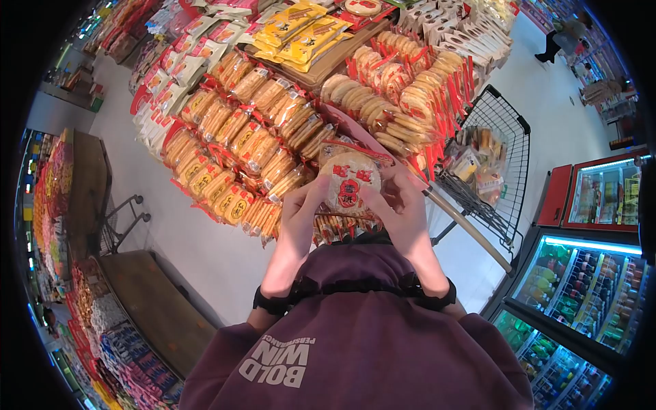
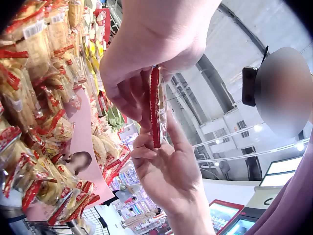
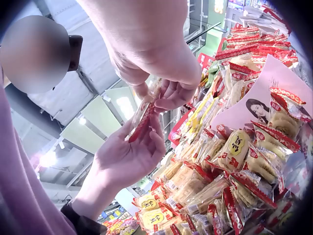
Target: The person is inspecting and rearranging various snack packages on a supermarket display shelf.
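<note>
A clear-wrapped round rice cracker packet [image 1: 350, 179] with red print is held up in front of the chest, its printed face toward the head camera. The left hand [image 1: 304, 206] pinches its left side, thumb on the front. On the opposite side the right hand [image 1: 403, 206] grips it the same way, fingers behind. Seen edge-on in the left wrist view, the packet [image 2: 155, 107] shows a red serrated seal between both hands. In the right wrist view the left hand [image 3: 128, 159] supports the packet [image 3: 144, 115] from the far side.
A display of wrapped crackers [image 1: 246, 137] lies just beyond the hands, split by a pink divider [image 1: 359, 128]. Yellow packets [image 1: 301, 34] sit farther back. To the right stand a black wire shopping cart [image 1: 502, 123] with bagged goods and drink coolers [image 1: 574, 287]. A brown bench [image 1: 154, 304] is at left.
</note>
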Demonstrator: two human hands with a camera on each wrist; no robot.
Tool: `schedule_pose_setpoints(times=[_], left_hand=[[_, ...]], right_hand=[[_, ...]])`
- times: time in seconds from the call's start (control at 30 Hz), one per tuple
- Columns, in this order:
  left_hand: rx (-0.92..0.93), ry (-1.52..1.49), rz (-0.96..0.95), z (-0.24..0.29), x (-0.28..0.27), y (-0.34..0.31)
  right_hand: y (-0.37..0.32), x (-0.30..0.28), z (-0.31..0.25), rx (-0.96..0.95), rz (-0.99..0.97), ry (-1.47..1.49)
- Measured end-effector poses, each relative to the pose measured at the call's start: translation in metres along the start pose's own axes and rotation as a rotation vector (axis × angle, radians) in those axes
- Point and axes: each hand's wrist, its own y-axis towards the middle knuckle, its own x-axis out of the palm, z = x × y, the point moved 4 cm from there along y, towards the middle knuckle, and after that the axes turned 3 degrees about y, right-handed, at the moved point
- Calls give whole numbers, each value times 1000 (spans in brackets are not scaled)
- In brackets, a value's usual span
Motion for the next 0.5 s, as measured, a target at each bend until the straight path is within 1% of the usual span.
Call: schedule_pose_setpoints(times=[0.13, 0.23, 0.33, 0.43, 0.47, 0.5], left_hand=[[43, 15, -8, 4, 5, 2], [27, 16, 23, -2, 1, 5], [52, 272, 117, -5, -9, 4], [63, 328, 202, -1, -2, 0], [43, 352, 204, 2, 3, -1], [77, 377, 190, 1, 6, -3]], right_hand=[[0, -2, -2, 21, 16, 27], [3, -2, 6, -59, 22, 53], [1, -1, -3, -115, 104, -125], [-3, -2, -2, -453, 150, -537], [-5, -2, 0, -554, 111, -570], [-7, 1, -3, -567, 77, -632]])
